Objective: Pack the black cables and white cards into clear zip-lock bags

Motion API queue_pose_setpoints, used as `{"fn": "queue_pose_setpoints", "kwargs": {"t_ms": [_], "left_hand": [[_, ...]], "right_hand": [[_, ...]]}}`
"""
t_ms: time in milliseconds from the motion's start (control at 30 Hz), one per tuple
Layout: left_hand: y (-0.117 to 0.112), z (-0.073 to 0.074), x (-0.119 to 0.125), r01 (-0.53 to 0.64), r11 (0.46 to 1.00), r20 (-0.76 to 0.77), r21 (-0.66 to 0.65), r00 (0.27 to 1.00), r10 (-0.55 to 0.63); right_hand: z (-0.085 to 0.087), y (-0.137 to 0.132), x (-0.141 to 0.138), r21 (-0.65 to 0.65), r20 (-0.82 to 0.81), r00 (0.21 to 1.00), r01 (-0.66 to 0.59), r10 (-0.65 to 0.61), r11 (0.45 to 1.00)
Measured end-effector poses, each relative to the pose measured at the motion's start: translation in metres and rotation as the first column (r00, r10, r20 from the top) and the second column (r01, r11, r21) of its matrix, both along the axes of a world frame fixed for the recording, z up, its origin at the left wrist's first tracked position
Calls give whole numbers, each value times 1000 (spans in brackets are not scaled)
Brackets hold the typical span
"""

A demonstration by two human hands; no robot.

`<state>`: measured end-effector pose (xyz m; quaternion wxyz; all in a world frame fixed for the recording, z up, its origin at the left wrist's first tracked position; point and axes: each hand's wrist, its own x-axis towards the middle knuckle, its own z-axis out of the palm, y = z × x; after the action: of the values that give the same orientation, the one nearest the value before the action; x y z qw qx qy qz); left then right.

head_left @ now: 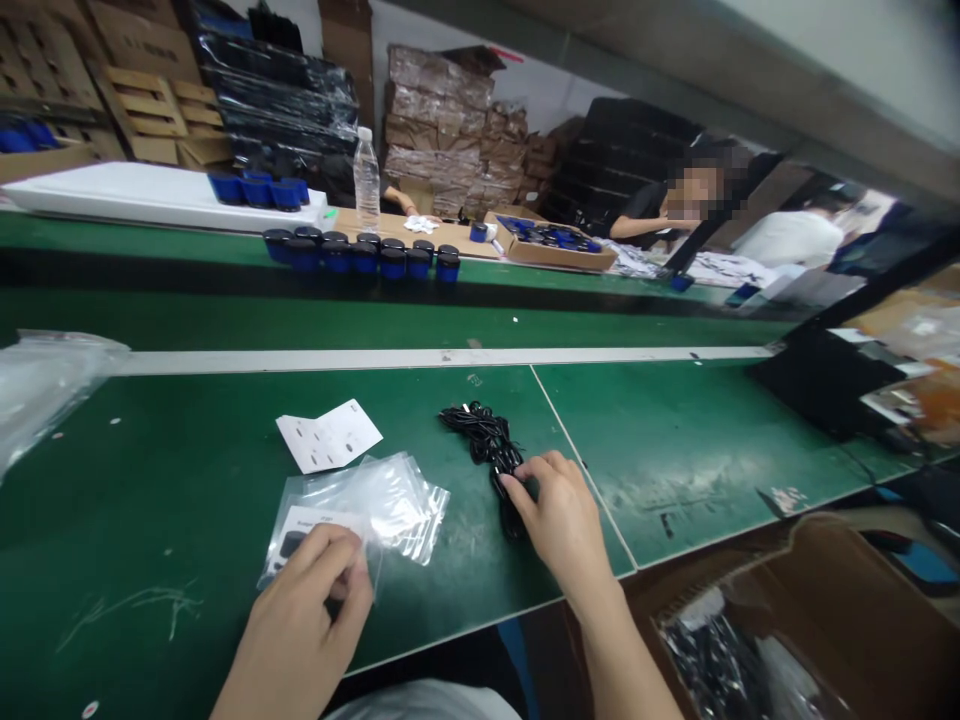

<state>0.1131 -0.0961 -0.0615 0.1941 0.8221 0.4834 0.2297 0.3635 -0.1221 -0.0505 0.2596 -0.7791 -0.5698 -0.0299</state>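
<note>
My left hand (311, 610), fingers curled in a pinch, grips the near edge of a clear plastic bag (281, 520) with a printed leaflet (304, 518) inside. More clear zip bags (405, 500) lie overlapping just beyond it. A folded white paper sheet (330, 437) with small printed pictures rests behind the bags. My right hand (559, 515) closes thumb and fingers on a bundled black cable (508, 505) at the near end of a small pile. Other coiled black cables (480, 430) stretch away from it on the green table; where one bundle ends is hard to tell.
The green table (187, 430) has a white strip across it. Several blue-and-black round items (365, 257) line the far ledge near a water bottle (367, 185). Plastic bags (52, 385) lie at left. An open carton (825, 620) stands at lower right. People sit beyond.
</note>
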Motion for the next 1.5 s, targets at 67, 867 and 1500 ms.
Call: {"fn": "queue_pose_setpoints", "kwargs": {"t_ms": [67,867,1500], "left_hand": [[0,1,1,-1,1000,-6,8,1000,1],[-31,1,-2,-73,987,86,146,994,61],[-24,11,-5,19,954,6,299,1000,-22]], "right_hand": [[0,1,-2,40,-24,1000,20,-19,999],[11,-8,-89,146,-755,323,-765,570,628],[0,-9,-110,107,-580,616,-591,533,799]]}}
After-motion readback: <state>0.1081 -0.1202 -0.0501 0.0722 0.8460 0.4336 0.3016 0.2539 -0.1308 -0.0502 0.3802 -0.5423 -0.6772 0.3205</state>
